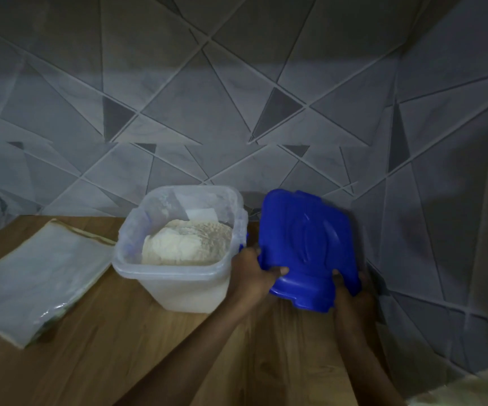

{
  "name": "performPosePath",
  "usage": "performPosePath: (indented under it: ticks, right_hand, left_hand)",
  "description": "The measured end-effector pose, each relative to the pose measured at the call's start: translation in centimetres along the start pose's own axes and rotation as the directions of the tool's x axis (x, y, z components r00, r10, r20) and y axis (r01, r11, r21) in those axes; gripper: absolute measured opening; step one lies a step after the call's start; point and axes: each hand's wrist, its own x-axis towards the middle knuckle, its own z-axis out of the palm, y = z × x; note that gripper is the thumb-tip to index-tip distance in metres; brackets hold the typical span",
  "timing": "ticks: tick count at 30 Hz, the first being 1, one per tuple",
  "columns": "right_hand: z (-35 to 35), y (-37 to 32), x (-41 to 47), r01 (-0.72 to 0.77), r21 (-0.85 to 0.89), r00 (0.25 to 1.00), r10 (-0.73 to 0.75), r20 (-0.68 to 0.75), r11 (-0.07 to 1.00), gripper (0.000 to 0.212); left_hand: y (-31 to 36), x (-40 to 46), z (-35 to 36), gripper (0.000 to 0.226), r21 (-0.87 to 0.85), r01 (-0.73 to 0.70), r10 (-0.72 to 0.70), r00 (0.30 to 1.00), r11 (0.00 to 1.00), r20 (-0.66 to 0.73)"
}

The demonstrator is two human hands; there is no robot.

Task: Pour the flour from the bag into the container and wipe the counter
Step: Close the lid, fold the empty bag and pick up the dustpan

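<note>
A clear plastic container (178,276) stands open on the wooden counter (119,347), with a heap of pale flour (187,244) inside it. To its right I hold a blue lid (304,244) tilted up off the counter. My left hand (254,273) grips the lid's near left corner, right beside the container. My right hand (351,291) grips the lid's near right edge. A flat, clear plastic bag (37,276) lies on the counter to the left of the container and looks emptied.
A grey wall with a raised triangle pattern (237,112) backs the counter and turns a corner close on the right (442,230). Bare wood lies in front of the container. A pale object (471,388) shows at the bottom right corner.
</note>
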Motion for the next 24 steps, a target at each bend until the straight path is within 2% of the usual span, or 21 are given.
performPosePath:
  ticks: [3,9,12,15,18,21,24]
  right_hand:
    - [0.9,-1.9,-0.1,0.064,0.084,0.997,-0.059,-0.055,0.994,0.067]
    - [1.8,-6.5,-0.6,0.232,0.110,0.973,-0.231,-0.026,0.966,0.042]
    - [3.7,-8.9,-0.9,0.301,0.074,0.951,-0.305,0.051,0.951,0.036]
    - [6.5,-11.1,-0.9,0.337,0.021,0.924,-0.335,0.182,0.941,0.045]
    - [9.8,-13.2,-1.0,0.428,-0.026,0.871,-0.404,0.280,0.904,0.051]
    - [13.2,-14.8,-1.1,0.501,-0.096,0.808,-0.424,0.410,0.860,0.060]
    - [16.0,-15.0,-0.9,0.552,-0.133,0.755,-0.425,0.500,0.823,0.061]
  left_hand:
    - [1.5,-1.0,-2.7,0.035,0.004,-0.049,0.049,0.999,0.999,-0.021]
    - [3.0,-3.7,-6.7,0.029,-0.050,-0.100,0.095,0.990,0.994,-0.102]
    - [2.9,-4.7,-9.0,0.027,0.002,-0.124,0.122,0.973,0.992,-0.197]
    - [1.7,-5.4,-11.5,0.055,0.085,-0.121,0.142,0.937,0.989,-0.320]
    - [0.5,-6.4,-13.8,0.068,0.167,-0.088,0.148,0.909,0.982,-0.390]
    - [-0.8,-7.2,-15.4,0.070,0.119,-0.003,0.052,0.910,0.993,-0.412]
    - [-1.7,-7.9,-16.0,0.061,0.053,0.077,-0.049,0.915,0.996,-0.402]
